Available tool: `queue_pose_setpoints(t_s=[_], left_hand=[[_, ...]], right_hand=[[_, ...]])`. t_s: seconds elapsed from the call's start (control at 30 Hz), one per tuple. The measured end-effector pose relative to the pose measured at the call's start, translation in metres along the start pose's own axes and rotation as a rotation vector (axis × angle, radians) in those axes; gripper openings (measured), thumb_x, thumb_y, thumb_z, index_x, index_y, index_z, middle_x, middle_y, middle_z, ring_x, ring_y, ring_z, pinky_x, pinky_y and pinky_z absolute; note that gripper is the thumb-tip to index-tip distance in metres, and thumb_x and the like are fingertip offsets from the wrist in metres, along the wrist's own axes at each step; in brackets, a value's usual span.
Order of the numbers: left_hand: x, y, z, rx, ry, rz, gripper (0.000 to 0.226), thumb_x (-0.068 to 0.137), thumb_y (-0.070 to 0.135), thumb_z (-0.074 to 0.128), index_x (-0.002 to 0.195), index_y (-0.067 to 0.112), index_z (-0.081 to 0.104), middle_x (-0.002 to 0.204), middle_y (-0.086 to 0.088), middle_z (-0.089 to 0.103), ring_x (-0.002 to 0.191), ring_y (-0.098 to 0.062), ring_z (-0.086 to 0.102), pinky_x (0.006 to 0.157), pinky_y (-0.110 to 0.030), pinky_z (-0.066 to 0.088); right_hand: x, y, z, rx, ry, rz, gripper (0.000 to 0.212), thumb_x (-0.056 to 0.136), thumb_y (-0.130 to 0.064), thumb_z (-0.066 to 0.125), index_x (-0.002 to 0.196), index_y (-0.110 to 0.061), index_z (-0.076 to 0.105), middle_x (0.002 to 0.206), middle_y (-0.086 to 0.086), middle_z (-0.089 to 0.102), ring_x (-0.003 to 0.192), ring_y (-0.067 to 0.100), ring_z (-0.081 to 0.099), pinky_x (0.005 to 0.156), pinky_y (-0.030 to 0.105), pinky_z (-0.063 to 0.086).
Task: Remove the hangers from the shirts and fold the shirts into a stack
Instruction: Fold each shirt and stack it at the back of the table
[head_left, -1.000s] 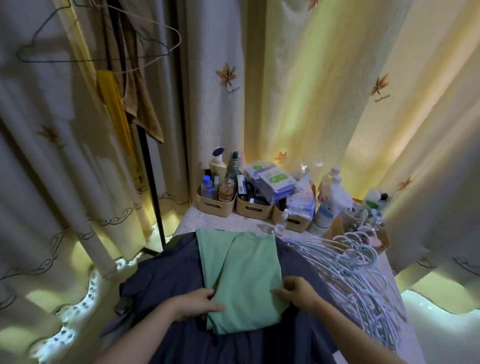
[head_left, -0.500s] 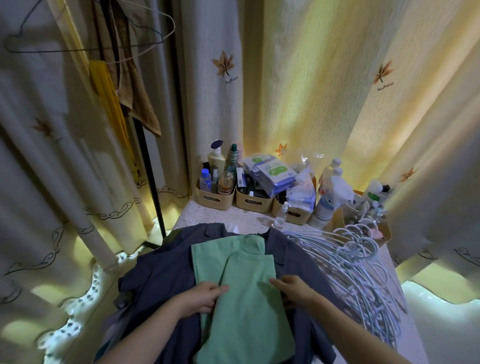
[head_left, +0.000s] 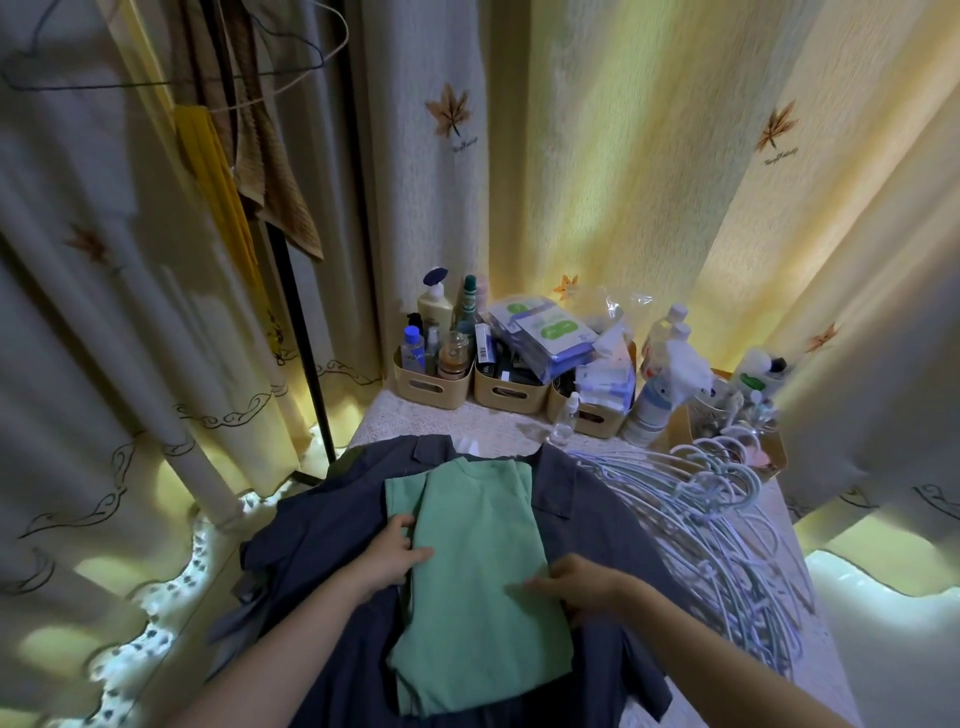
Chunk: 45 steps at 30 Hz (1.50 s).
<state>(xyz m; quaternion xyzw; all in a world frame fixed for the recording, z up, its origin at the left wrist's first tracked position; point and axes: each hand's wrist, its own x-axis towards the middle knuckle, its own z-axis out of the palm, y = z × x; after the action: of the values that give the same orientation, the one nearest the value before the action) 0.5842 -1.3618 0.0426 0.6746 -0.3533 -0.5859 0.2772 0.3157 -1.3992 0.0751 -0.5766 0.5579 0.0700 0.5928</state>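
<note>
Step in hand: folding the green T-shirt (head_left: 478, 571), already narrowed lengthwise, which lies on the opened navy shirt (head_left: 587, 525) on the bench (head_left: 415, 423). Your left hand (head_left: 397, 556) presses its left fold, fingers flat. Your right hand (head_left: 579, 587) rests on its right edge; grip unclear. Next, probably, bring hem to collar, edges aligned.

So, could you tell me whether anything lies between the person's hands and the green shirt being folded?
Nothing visible does. The left hand and right hand both rest directly on the green shirt, which lies on the dark blue shirt. The pile of hangers sits off to its right.
</note>
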Motion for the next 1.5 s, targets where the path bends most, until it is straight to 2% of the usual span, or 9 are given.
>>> queue_pose_setpoints(t_s=[0.2, 0.4, 0.6, 0.83, 0.97, 1.07, 1.2, 1.33, 1.5], left_hand=[[-0.009, -0.008, -0.002, 0.168, -0.276, -0.139, 0.041, 0.084, 0.024, 0.07, 0.118, 0.024, 0.047, 0.118, 0.006, 0.06, 0.109, -0.01, 0.057, 0.081, -0.029, 0.053], [-0.013, -0.007, 0.002, 0.323, -0.33, -0.153, 0.029, 0.091, 0.027, 0.062, 0.115, 0.023, 0.047, 0.111, 0.011, 0.058, 0.1, -0.005, 0.058, 0.07, -0.021, 0.053], [-0.015, -0.014, 0.004, 0.358, -0.305, -0.119, 0.036, 0.091, 0.029, 0.061, 0.121, 0.023, 0.043, 0.111, 0.011, 0.054, 0.096, -0.003, 0.056, 0.061, -0.017, 0.052], [-0.015, -0.013, -0.002, 0.359, -0.237, -0.06, 0.047, 0.087, 0.026, 0.067, 0.124, 0.015, 0.041, 0.111, 0.003, 0.054, 0.095, -0.011, 0.059, 0.058, -0.022, 0.055], [-0.021, -0.007, -0.002, 0.679, 0.074, 0.224, 0.041, 0.079, 0.024, 0.073, 0.095, 0.015, 0.036, 0.087, 0.004, 0.048, 0.08, -0.012, 0.051, 0.062, -0.022, 0.041], [-0.036, -0.006, 0.006, 0.774, 0.088, 0.567, 0.033, 0.077, 0.022, 0.072, 0.088, 0.021, 0.04, 0.087, 0.01, 0.045, 0.077, -0.002, 0.045, 0.07, -0.021, 0.038], [-0.056, -0.008, 0.025, 0.829, -0.343, 0.508, 0.045, 0.076, 0.049, 0.073, 0.106, 0.02, 0.056, 0.104, 0.01, 0.048, 0.098, 0.0, 0.047, 0.088, -0.011, 0.037], [-0.058, 0.005, 0.02, 0.816, -0.515, 0.158, 0.073, 0.071, 0.057, 0.072, 0.131, 0.026, 0.044, 0.123, 0.015, 0.049, 0.111, -0.004, 0.048, 0.095, -0.016, 0.037], [-0.043, 0.033, -0.005, 0.268, 0.059, 0.225, 0.038, 0.083, 0.019, 0.07, 0.117, 0.01, 0.053, 0.101, 0.003, 0.061, 0.086, -0.003, 0.06, 0.069, -0.016, 0.044]], right_hand=[[-0.032, 0.034, 0.005, -0.109, -0.201, -0.211, 0.013, 0.082, -0.024, 0.074, 0.091, -0.016, 0.072, 0.078, -0.015, 0.065, 0.074, -0.003, 0.055, 0.075, 0.021, 0.048], [-0.048, 0.024, 0.007, -0.11, 0.002, -0.646, 0.026, 0.086, -0.025, 0.069, 0.082, 0.0, 0.071, 0.078, 0.026, 0.065, 0.075, 0.017, 0.055, 0.07, 0.043, 0.046], [-0.045, 0.038, 0.005, -0.445, 0.108, -0.364, 0.048, 0.086, -0.038, 0.066, 0.067, 0.004, 0.051, 0.063, 0.008, 0.033, 0.063, 0.014, 0.029, 0.06, 0.03, 0.028], [-0.043, 0.034, 0.026, -0.814, 0.411, -0.592, 0.087, 0.064, -0.08, 0.055, 0.136, -0.038, 0.03, 0.132, -0.009, 0.039, 0.117, 0.014, 0.043, 0.091, 0.027, 0.04], [-0.031, 0.027, 0.021, -1.173, 0.146, -0.673, 0.083, 0.069, -0.061, 0.066, 0.142, -0.038, 0.032, 0.155, -0.003, 0.018, 0.14, 0.018, 0.018, 0.112, 0.035, 0.018], [-0.029, 0.029, 0.021, -1.256, 0.191, -0.756, 0.064, 0.076, -0.038, 0.066, 0.136, -0.032, 0.046, 0.149, -0.005, 0.037, 0.136, 0.016, 0.035, 0.114, 0.03, 0.021], [-0.034, 0.012, 0.015, -0.958, 0.148, -0.703, 0.033, 0.089, -0.028, 0.052, 0.119, -0.02, 0.061, 0.126, 0.002, 0.061, 0.123, 0.017, 0.048, 0.115, 0.029, 0.022], [-0.028, -0.025, -0.005, -0.595, 0.005, -0.448, 0.019, 0.089, -0.021, 0.056, 0.093, -0.006, 0.066, 0.093, 0.01, 0.068, 0.084, 0.012, 0.057, 0.083, 0.033, 0.049], [-0.004, -0.035, -0.03, -0.063, 0.407, -0.268, 0.032, 0.088, -0.03, 0.065, 0.063, -0.011, 0.058, 0.061, -0.005, 0.052, 0.057, 0.005, 0.048, 0.057, 0.022, 0.041]])
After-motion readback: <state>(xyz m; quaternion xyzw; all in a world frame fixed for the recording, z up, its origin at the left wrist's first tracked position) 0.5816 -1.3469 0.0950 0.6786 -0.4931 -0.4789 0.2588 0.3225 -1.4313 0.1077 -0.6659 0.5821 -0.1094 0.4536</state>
